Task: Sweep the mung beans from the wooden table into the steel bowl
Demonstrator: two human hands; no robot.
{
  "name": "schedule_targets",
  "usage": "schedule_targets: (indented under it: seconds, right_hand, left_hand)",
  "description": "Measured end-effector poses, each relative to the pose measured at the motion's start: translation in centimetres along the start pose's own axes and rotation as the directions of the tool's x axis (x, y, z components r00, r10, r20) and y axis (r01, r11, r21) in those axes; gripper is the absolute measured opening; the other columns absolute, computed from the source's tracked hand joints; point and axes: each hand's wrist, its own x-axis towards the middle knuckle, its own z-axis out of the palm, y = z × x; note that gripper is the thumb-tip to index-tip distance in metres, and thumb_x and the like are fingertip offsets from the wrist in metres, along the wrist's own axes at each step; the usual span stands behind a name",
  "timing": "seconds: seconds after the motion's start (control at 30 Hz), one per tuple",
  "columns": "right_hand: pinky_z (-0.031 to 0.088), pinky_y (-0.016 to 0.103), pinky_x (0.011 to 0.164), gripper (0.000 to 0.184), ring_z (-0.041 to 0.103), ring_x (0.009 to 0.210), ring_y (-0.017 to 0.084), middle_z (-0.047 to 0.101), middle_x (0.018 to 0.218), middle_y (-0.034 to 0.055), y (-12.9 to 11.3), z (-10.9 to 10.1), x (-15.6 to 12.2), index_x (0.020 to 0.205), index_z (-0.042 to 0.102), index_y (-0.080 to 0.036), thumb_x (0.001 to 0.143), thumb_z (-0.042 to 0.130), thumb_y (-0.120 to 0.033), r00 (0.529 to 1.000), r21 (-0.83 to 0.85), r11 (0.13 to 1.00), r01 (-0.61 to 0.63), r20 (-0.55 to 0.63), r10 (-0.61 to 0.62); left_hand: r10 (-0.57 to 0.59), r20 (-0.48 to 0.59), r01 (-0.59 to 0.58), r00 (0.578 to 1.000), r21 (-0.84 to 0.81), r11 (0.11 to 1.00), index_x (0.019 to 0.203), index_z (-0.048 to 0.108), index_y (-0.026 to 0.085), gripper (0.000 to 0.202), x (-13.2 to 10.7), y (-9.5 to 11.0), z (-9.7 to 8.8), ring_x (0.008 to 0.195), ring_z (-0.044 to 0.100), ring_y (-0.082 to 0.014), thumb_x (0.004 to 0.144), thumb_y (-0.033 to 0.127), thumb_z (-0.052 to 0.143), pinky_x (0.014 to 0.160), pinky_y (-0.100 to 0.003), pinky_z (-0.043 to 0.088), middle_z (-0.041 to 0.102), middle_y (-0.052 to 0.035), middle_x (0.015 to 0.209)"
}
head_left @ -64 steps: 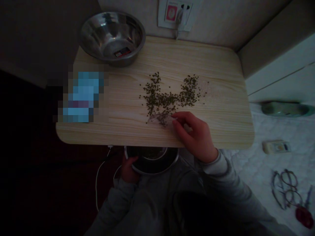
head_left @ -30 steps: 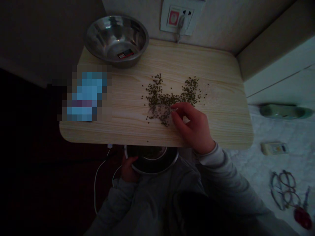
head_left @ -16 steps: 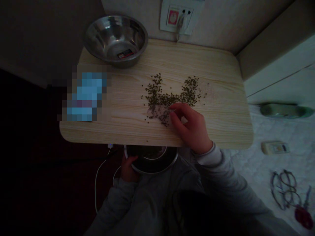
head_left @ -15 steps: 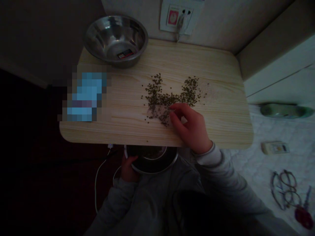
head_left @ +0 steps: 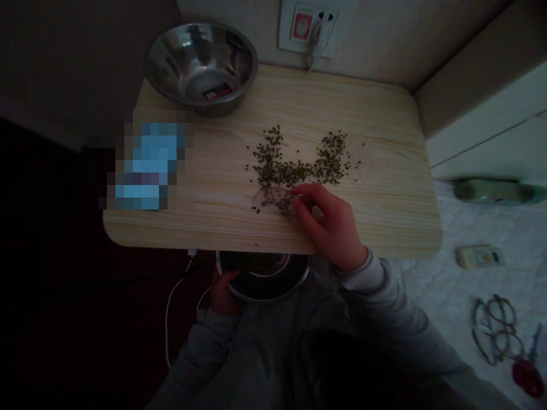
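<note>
My right hand pinches a thin clear plastic piece between thumb and fingers, low over the table. Its exact kind I cannot make out; small dark seeds show through it. Behind it, small green beans lie scattered in a rough U shape on the wooden table top. Below the table's front edge my left hand grips the left rim of a dark round pan with a pale rim. The table hides the pan's far part, and what lies inside it is too dark to tell.
A steel basin stands at the table's back left corner. In front of it lies a blurred-out bluish object. A wall socket holds a plug. On the white quilt at right are a green object, a remote-like device and cords.
My right hand has shifted slightly down and left with the plastic piece, which now tilts differently over the near beans. My left hand and the pan stay in place.
</note>
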Motion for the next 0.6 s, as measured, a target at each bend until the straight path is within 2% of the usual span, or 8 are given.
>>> schedule_targets:
  seconds: [0.17,0.27,0.4,0.53,0.6]
  right_hand:
    - [0.035,0.022,0.059,0.022,0.047,0.061,0.010,0.053,0.067,0.0015,-0.2,0.1,-0.2,0.088,0.050,-0.018,0.071,0.039,-0.025,0.999,0.005,1.000,0.020,0.036,-0.020]
    - [0.036,0.021,0.059,0.023,0.047,0.061,0.009,0.053,0.067,0.0015,-0.1,0.1,-0.2,0.090,0.050,-0.017,0.072,0.038,-0.026,0.999,0.009,1.000,0.023,0.039,-0.023]
    - [0.036,0.022,0.060,0.024,0.047,0.062,0.010,0.053,0.067,0.0014,0.0,0.4,-0.1,0.092,0.048,-0.017,0.073,0.037,-0.026,0.999,-0.001,1.000,0.025,0.028,-0.025]
    - [0.036,0.023,0.061,0.024,0.048,0.065,0.010,0.054,0.070,0.0022,-0.1,0.8,-0.1,0.091,0.048,-0.018,0.074,0.035,-0.027,0.997,-0.006,0.999,0.054,0.051,-0.053]
    - [0.036,0.023,0.062,0.023,0.049,0.066,0.011,0.055,0.072,0.0027,-0.2,1.0,-0.3,0.091,0.048,-0.018,0.074,0.035,-0.027,0.995,-0.014,0.998,0.063,0.073,-0.062]
  left_hand:
    - [-0.061,-0.007,0.060,0.998,-0.063,0.996,0.063,0.061,0.018,0.015,0.4,-0.2,0.5,0.078,0.053,-0.0210,0.052,0.021,0.052,0.072,-0.033,0.040,0.061,-0.0012,0.065]
    - [-0.062,-0.018,0.060,0.998,-0.069,0.996,0.058,0.060,0.017,0.011,0.5,-0.3,0.4,0.076,0.054,-0.0202,0.051,0.021,0.052,0.072,-0.033,0.040,0.060,-0.0009,0.062]
    - [0.015,-0.037,-0.015,0.999,-0.003,1.000,0.051,0.058,0.018,0.005,0.3,-0.9,-0.1,0.079,0.053,-0.0211,0.047,0.019,0.055,0.075,-0.034,0.039,0.060,-0.0007,0.063]
    - [0.119,-0.009,-0.118,0.993,0.051,0.992,0.050,0.059,0.019,0.013,0.3,-1.7,-0.7,0.082,0.051,-0.0221,0.038,0.015,0.061,0.078,-0.034,0.037,0.059,-0.0004,0.069]
    - [0.121,-0.018,-0.121,0.992,0.033,0.992,0.051,0.060,0.020,0.016,0.3,-2.1,-1.0,0.082,0.051,-0.0222,0.036,0.014,0.062,0.078,-0.035,0.037,0.059,0.0001,0.069]
